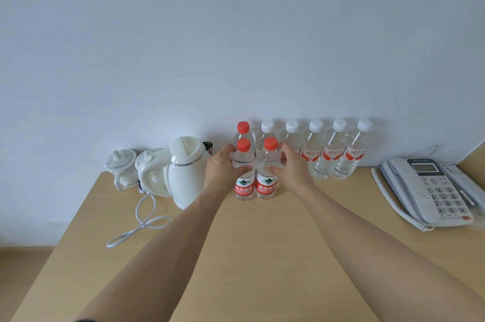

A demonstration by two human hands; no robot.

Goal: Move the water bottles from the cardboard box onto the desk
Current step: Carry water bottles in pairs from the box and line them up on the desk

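Two red-capped water bottles stand side by side on the light wooden desk (262, 256). My left hand (223, 169) is wrapped around the left red-capped bottle (244, 187). My right hand (291, 169) grips the right red-capped bottle (266, 186). A third red-capped bottle (243, 130) stands behind them at the wall. Several white-capped bottles (333, 153) line the wall to the right. No cardboard box is in view.
A white electric kettle (183, 172) with its loose cord (141, 222) stands left of the bottles. Two lidded ceramic cups (120, 166) sit behind it. A white desk telephone (430, 187) lies at the right edge. The desk's left edge drops to the floor.
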